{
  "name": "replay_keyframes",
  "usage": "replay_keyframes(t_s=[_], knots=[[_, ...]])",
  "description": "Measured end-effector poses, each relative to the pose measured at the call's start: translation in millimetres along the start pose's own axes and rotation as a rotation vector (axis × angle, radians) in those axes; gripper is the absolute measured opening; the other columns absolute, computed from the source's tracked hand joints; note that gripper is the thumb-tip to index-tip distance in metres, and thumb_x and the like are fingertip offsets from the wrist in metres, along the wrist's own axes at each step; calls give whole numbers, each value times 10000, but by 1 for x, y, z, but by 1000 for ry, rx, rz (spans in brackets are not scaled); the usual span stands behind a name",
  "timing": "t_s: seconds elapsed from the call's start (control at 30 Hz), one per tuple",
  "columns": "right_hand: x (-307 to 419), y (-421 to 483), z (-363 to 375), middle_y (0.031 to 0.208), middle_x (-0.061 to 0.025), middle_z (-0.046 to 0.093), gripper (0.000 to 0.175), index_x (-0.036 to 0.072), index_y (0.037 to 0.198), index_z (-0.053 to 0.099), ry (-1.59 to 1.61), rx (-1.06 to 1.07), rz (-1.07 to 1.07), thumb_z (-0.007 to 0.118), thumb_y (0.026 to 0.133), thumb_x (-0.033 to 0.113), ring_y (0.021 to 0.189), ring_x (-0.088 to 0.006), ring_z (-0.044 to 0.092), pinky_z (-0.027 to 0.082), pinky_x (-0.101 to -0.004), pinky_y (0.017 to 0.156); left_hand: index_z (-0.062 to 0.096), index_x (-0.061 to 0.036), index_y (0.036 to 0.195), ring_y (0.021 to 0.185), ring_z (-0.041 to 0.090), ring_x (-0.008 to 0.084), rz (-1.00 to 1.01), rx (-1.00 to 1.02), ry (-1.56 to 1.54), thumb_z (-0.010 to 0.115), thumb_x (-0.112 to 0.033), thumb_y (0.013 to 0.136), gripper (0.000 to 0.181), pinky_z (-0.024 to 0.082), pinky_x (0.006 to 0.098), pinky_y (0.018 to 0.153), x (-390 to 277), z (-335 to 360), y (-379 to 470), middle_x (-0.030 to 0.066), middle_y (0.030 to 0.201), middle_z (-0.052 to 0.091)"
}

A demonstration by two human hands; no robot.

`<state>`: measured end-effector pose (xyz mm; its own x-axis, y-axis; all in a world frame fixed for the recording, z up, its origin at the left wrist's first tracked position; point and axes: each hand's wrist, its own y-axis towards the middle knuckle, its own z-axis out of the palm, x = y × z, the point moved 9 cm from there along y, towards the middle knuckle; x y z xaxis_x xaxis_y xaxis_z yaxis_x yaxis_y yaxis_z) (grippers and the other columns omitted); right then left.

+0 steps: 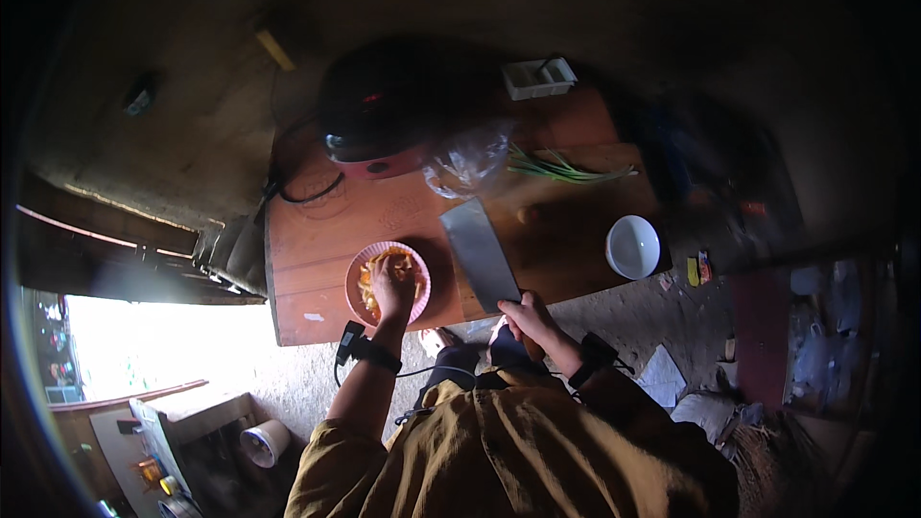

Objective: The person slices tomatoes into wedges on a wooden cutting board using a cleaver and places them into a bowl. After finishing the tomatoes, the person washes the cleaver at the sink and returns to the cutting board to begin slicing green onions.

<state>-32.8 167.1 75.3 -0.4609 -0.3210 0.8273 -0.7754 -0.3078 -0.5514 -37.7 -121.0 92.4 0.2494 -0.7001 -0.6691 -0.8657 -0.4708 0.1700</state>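
Note:
My left hand [394, 280] reaches down into a pink bowl [352, 284] of cut, orange and pale food, its fingertips hidden among the pieces. A cleaver [478, 253] with a broad metal blade is held by its handle in my right hand [529, 316], at the table's near edge. The blade lies flat over the left part of a wooden cutting board [568, 223]. A small brown piece [527, 214] rests on the board, right of the blade. Green onions [568, 169] lie across the board's far part, and a white bowl [633, 247] stands at its right end.
On the wooden table [309, 230], a dark, rounded appliance [381, 115] with a red base stands at the back, its cable to the left. Beside it are a clear plastic bag [471, 162] and a white divided container [538, 79]. A white bucket [265, 444] stands on the floor at lower left.

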Motion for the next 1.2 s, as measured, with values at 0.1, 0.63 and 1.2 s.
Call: replay_keyframes(t_s=[0.1,0.63,1.2], knots=[[-10,-10,-43,432,-73,495,404,-6,512,496,30,-179,-46,568,835,226,330,-161,480,376,-302,343,630,-86,895,922,555,356,33,160,-19,628,-99,714,182,444,434,828,-38,38,9,146,956,603],[-3,12,-172,678,-247,597,282,-20,702,616,-611,-492,-183,571,810,236,684,-404,612,494,-475,617,601,-108,1082,788,665,262,-35,457,-193,660,-174,772,322,527,363,701,-127,250,28,132,932,662],[-28,13,-115,664,-283,574,281,-41,704,596,-561,-191,-209,573,815,216,688,-453,588,482,-497,608,680,-103,821,809,623,277,-4,353,-67,650,-271,794,172,512,381,712,-88,180,1,102,825,665]])
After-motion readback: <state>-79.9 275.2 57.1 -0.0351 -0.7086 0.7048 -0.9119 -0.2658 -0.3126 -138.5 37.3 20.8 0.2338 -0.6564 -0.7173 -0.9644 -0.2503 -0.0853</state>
